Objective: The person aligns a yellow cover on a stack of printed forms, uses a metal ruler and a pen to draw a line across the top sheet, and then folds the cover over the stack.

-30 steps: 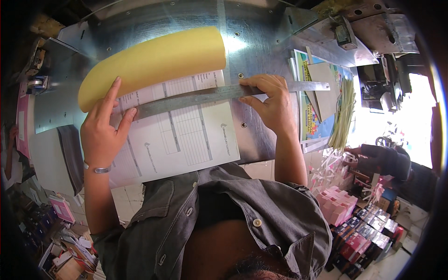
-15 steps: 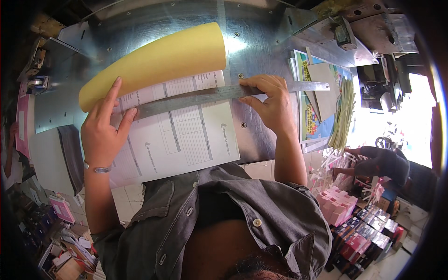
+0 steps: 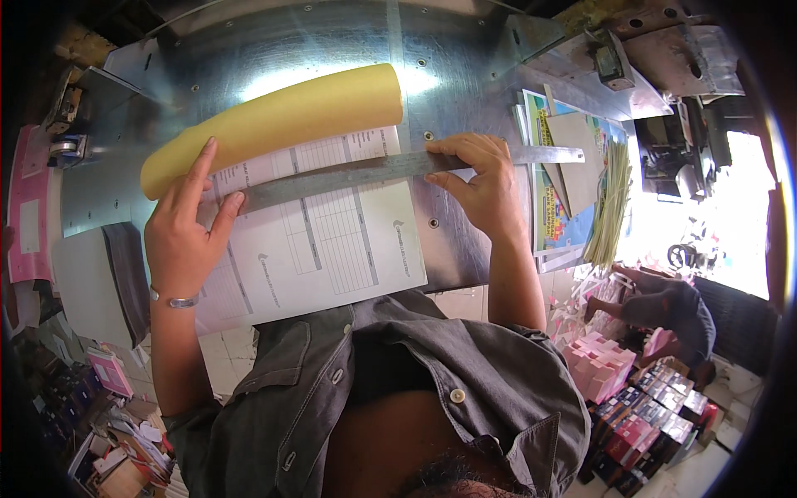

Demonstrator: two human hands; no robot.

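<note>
On the left hand (image 3: 184, 217) the thumb and index finger stand wide apart, the index stretched out toward the far side and the thumb angled inward; the other fingers are partly hidden. On the right hand (image 3: 491, 189) the thumb sits at the near edge of a steel ruler (image 3: 357, 173) and the index at its far edge, so those fingers are clamped across its width, with the knuckles arched above.

The steel ruler lies slightly aslant across a pile of printed forms (image 3: 332, 241). The left thumb tip rests at its left visible end; from there it runs between the hands, passes under the right palm and sticks out beyond it. The left index tip lies against the lower edge of a yellow sheet (image 3: 282, 112), which curls up in a broad bow along the far side of the forms.

Both forearms come up from the lower edge, the left wrist wearing a metal bracelet (image 3: 183, 302). The forms lie on a shiny metal surface (image 3: 465, 104). Near the left wrist is a white stack (image 3: 87, 278) with a dark side. Past the right hand lie colourful printed sheets (image 3: 548, 203), a grey board (image 3: 579, 149) and a bundle of pale green strips (image 3: 610, 203). Farther off on the right, a person (image 3: 685, 319) bends low beside pink boxes (image 3: 596, 365).
</note>
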